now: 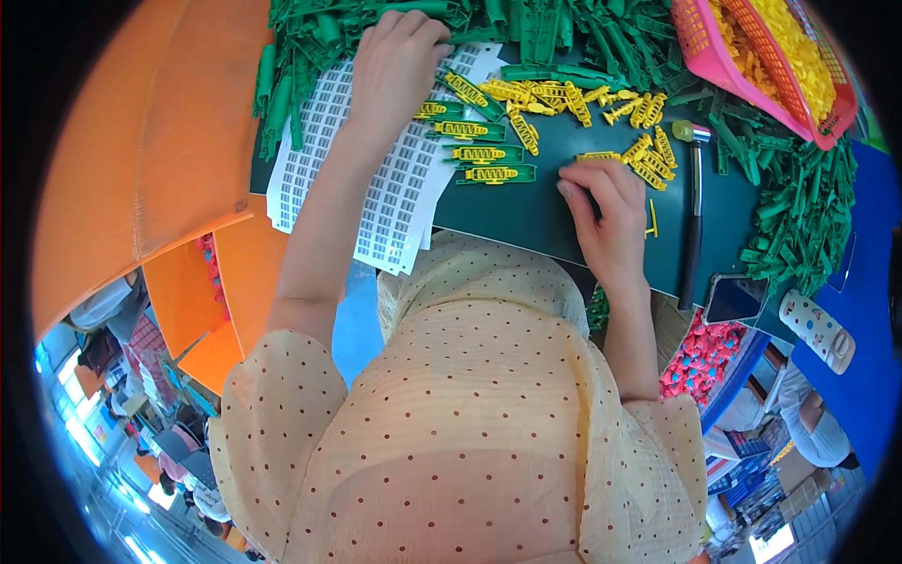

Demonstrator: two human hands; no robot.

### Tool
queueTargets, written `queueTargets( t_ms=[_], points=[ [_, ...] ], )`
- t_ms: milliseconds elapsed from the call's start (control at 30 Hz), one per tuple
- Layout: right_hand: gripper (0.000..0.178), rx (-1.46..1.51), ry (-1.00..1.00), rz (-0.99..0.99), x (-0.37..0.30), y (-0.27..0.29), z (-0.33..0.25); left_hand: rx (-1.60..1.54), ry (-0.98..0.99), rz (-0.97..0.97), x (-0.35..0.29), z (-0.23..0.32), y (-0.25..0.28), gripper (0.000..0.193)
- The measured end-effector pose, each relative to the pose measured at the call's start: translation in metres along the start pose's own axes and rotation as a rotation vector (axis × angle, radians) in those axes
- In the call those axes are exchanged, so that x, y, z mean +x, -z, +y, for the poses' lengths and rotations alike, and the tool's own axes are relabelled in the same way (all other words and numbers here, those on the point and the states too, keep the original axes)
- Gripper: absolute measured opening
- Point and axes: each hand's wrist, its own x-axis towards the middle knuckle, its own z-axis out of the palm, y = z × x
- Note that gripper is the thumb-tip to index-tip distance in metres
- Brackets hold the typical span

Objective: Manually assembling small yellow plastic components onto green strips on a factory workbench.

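Observation:
My left hand (399,70) reaches to the far edge of the white sheets, its curled fingers on a long green plastic part (474,36) at the rim of the green heap. Closed and bent, my right hand (606,211) rests low over the dark green table, its fingertips just beside a yellow plastic piece (598,157); anything between them is hidden. Between the hands, several green housings with yellow ribbed inserts (493,175) lie in a column. Loose yellow inserts (575,103) are scattered beyond them. White sheets (390,221) with rows of small grey labels lie under my left forearm.
A heap of green parts (620,42) spans the back and continues down the right side (803,221). A pink basket (742,75) holds yellow pieces. A hammer (694,207), a phone (736,299) and a white patterned case (817,331) lie right. Orange panels (150,132) stand left.

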Motion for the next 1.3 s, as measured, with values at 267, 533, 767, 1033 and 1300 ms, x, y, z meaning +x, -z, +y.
queueTargets(
  t_ms=[267, 533, 767, 1033, 1300],
  points=[
    [0.028, -0.107, 0.128, 0.140, 0.049, -0.036, -0.004, -0.263, 0.015, 0.026, -0.014, 0.030, 0.037, 0.019],
    [0.032, -0.289, 0.315, -0.075, 0.074, -0.045, 0.011, -0.532, -0.089, -0.449, -0.058, 0.095, 0.080, 0.013],
    [0.018, -0.314, 0.205, -0.003, 0.051, -0.022, 0.012, -0.607, -0.182, -0.476, -0.070, 0.116, 0.047, 0.016],
    [0.016, -0.404, 0.073, -0.018, 0.040, -0.004, 0.011, -0.583, -0.095, -0.290, -0.070, 0.130, 0.036, 0.019],
    [0.013, -0.430, 0.060, -0.039, 0.045, -0.006, 0.010, -0.553, 0.116, -0.166, -0.074, 0.108, 0.052, 0.014]
  ],
)
